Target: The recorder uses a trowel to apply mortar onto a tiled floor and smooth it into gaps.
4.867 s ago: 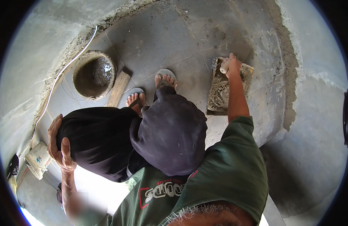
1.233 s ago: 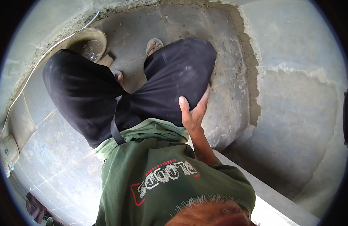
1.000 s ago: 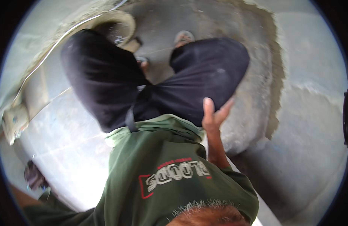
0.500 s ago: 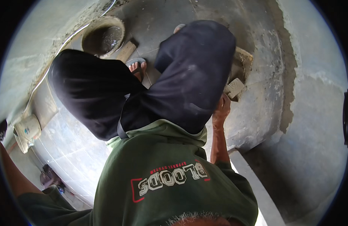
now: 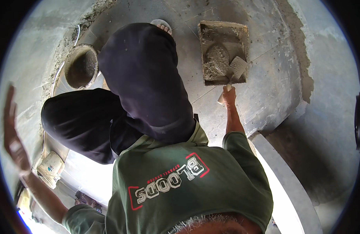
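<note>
Since the frame half a second earlier, we find that the right knee (image 5: pixel 143 70) has swung leftward, leaving the tray (image 5: pixel 246 43) in full view on the tiled floor (image 5: pixel 266 82), and the left hand (image 5: pixel 17 144) has come into sight at the left. The right hand (image 5: pixel 228 95), previously part-hidden behind the knee, is now plainly visible.

We record its grip as closed firmly round the handle of a trowel (image 5: pixel 237 67). The blade lies over the tray's near right corner, its face coated grey. We judge that the tool is under control and the mortar (image 5: pixel 218 58) within easy reach; it sits heaped beside the blade, toward the middle of the tray.

The left hand is raised, blurred, fingers extended, with nothing visible in it. It appears close to the left wall (image 5: pixel 24 78); we cannot tell whether it touches. A round bucket (image 5: pixel 66 69) stands beyond the left knee (image 5: pixel 59 117).
</note>
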The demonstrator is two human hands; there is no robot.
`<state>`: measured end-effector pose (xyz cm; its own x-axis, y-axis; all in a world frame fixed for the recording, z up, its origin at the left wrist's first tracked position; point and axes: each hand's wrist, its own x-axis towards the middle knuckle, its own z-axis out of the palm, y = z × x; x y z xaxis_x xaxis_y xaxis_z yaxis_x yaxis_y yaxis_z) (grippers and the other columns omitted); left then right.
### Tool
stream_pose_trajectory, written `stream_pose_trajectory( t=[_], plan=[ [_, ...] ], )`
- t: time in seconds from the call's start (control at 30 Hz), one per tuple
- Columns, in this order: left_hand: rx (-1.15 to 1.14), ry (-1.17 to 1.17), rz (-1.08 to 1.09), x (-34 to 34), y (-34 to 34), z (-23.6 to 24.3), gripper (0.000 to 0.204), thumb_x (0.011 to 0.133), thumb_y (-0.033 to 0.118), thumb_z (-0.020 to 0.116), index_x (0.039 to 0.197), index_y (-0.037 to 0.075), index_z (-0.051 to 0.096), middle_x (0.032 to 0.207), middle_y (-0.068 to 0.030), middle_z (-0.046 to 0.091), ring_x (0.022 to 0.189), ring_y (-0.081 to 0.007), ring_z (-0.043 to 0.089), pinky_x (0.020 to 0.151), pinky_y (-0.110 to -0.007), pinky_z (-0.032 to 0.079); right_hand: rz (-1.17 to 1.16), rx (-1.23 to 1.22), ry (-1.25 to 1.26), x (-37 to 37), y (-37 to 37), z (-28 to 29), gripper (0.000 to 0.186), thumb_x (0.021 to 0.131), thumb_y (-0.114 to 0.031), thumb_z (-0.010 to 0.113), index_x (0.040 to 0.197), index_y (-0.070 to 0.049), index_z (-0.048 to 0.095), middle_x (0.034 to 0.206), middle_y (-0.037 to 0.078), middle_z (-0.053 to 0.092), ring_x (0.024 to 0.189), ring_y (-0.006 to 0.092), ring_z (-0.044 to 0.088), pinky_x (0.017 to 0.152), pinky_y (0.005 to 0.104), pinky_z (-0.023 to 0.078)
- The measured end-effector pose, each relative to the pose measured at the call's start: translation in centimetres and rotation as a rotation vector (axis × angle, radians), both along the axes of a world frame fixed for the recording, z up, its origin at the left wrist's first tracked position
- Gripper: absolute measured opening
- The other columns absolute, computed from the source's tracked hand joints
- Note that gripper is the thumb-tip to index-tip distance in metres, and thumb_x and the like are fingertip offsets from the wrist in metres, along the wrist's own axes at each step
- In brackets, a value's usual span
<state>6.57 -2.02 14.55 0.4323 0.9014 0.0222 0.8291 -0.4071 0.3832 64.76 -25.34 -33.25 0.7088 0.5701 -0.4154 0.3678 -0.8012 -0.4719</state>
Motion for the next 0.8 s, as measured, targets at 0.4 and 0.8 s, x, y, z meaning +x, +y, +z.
stream_pose_trajectory(
  t=[0.4,0.8],
  plan=[
    [0.068,0.215,0.006,-1.8,-4.1,-10.1,0.058,0.089,0.048,0.060,0.126,0.003,0.058,0.134,-0.0194,0.051,0.124,-0.0373,0.049,0.104,-0.044,0.039,0.275,-0.172,-0.340,5.6,13.4,9.6,0.043,0.090,-0.037,0.056,0.109,0.001,0.058,0.096,0.031,0.064,0.096,0.0472,0.061,0.081,0.0501,0.050],
    [0.117,0.205,0.008,-2.1,-4.5,-10.3,0.056,0.089,0.048,0.059,0.121,0.001,0.061,0.130,-0.0189,0.055,0.122,-0.0364,0.052,0.102,-0.046,0.041,0.591,-0.231,-0.345,2.3,18.7,7.8,0.038,0.089,-0.033,0.056,0.087,0.003,0.067,0.093,0.029,0.065,0.093,0.0432,0.064,0.081,0.0487,0.051]
  ],
)
